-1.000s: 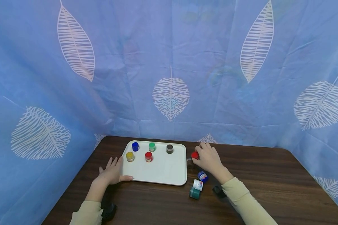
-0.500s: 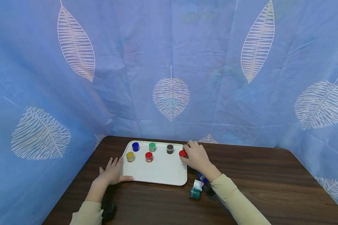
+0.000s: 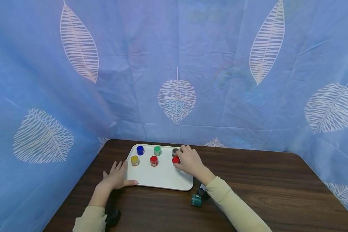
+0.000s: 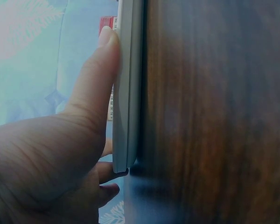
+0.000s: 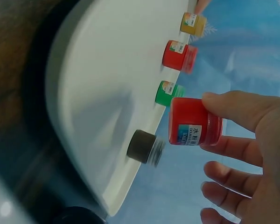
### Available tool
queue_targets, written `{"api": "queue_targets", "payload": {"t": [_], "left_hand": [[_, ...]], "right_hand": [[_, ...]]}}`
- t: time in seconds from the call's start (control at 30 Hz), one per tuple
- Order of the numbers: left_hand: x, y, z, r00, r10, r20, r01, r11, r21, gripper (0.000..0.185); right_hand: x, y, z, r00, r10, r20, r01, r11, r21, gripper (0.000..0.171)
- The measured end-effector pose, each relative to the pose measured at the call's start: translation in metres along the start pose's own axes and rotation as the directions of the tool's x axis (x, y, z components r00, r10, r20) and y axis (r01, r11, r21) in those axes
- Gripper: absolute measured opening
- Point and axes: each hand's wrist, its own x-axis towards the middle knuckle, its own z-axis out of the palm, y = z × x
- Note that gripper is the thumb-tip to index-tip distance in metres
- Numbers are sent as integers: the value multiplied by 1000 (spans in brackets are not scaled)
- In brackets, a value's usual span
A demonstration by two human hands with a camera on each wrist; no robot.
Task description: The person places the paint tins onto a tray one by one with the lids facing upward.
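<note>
My right hand (image 3: 191, 162) pinches a red paint jar (image 5: 189, 121) by its lid between thumb and fingers, over the right part of the white tray (image 3: 159, 178). In the head view the jar is just in front of a dark paint jar (image 3: 175, 152). Farther left on the tray stand a second red jar (image 3: 154, 161), a green jar (image 3: 157, 150), a blue jar (image 3: 140, 150) and a yellow jar (image 3: 134, 160). My left hand (image 3: 114, 178) rests at the tray's near left corner, thumb along the front rim, fingers extended along the left side.
A teal jar (image 3: 196, 200) lies on the dark wooden table (image 3: 249, 180), near my right sleeve. Part of a white jar (image 3: 202, 187) shows by the right wrist; the arm hides what lies behind it. A blue leaf-patterned curtain (image 3: 214, 96) encloses the table.
My right hand has carried the red jar left, from the table beside the tray to over it. The teal jar has shifted slightly left. The left hand has stayed at the tray corner.
</note>
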Motion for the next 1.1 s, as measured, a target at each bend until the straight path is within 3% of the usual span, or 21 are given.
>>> {"api": "queue_targets", "payload": {"t": [0.23, 0.6, 1.1], "left_hand": [[0, 2, -2, 1000, 0, -1, 0, 1000, -5, 125], [0, 1, -1, 1000, 2, 1, -2, 1000, 1, 126], [0, 0, -1, 1000, 1, 8, -1, 1000, -13, 122]], "right_hand": [[7, 0, 5, 999, 4, 38, -5, 1000, 14, 35], [14, 4, 11, 988, 72, 140, -80, 996, 50, 37], [18, 5, 14, 981, 50, 186, -60, 997, 50, 30]]}}
